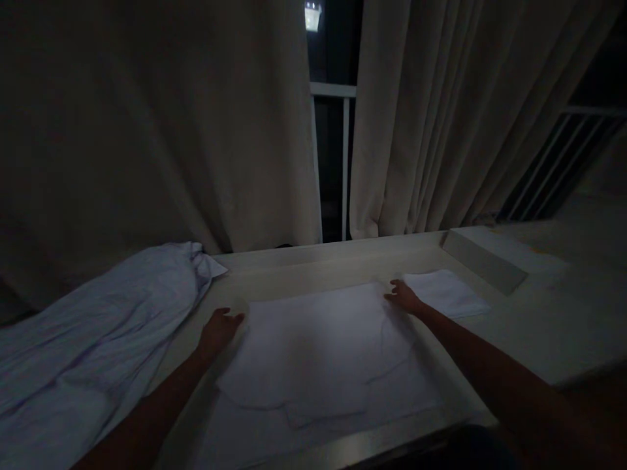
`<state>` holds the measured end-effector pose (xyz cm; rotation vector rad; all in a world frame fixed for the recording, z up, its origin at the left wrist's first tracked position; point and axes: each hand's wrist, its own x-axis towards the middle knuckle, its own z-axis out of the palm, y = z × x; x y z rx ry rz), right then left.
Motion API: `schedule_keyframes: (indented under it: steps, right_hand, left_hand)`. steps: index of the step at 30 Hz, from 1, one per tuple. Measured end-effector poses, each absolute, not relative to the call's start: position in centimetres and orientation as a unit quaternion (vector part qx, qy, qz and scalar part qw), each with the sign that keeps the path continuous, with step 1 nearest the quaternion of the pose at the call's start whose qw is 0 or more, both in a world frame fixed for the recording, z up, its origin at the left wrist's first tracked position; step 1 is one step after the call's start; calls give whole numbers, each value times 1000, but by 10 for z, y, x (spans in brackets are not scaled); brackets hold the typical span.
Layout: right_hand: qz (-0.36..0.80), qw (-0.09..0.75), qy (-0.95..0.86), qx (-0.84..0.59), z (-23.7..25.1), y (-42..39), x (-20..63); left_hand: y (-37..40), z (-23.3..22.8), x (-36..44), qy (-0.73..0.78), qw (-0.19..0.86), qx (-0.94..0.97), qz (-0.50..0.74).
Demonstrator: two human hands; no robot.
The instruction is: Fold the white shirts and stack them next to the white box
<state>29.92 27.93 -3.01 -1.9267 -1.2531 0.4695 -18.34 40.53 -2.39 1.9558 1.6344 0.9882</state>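
A white cloth (313, 339) lies spread on a pale surface in front of me, with uneven folded layers along its near edge. My left hand (220, 329) is beside its far left corner, fingers apart, with nothing visible in them. At the far right corner, my right hand (404, 297) hovers with fingers spread, close to the edge. Dim light leaves it unclear whether either hand touches the fabric. A smaller folded white cloth (445, 292) lies just right of my right hand.
Heaped pale fabric (108, 326) covers the left side. A pale box-like block (484, 258) stands at the back right of the table (529, 333). Long curtains (235, 130) hang behind, parted around a window with white bars (334, 89). A lamp (312, 16) glows outside.
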Motion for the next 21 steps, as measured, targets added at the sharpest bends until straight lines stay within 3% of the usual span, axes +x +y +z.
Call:
schedule_keyframes:
  steps: [5, 9, 12, 15, 18, 21]
  right_hand:
    - [41, 313, -581, -750, -101, 231, 266]
    - [-68, 259, -653, -708, -127, 195, 198]
    - [-61, 229, -706, -667, -127, 186, 150]
    - [-44, 254, -712, -653, -121, 183, 131]
    - [-25, 293, -701, -649, -115, 176, 130]
    - [0, 271, -737, -619, -108, 162, 121]
  left_hand:
    - [351, -103, -194, 623, 121, 730, 254]
    - [282, -130, -151, 507, 82, 816, 267]
    - [243, -130, -113, 373, 89, 897, 218]
    - [224, -127, -101, 287, 94, 934, 192]
    - [219, -126, -104, 278, 116, 931, 205]
    - [223, -126, -104, 290, 155, 922, 206]
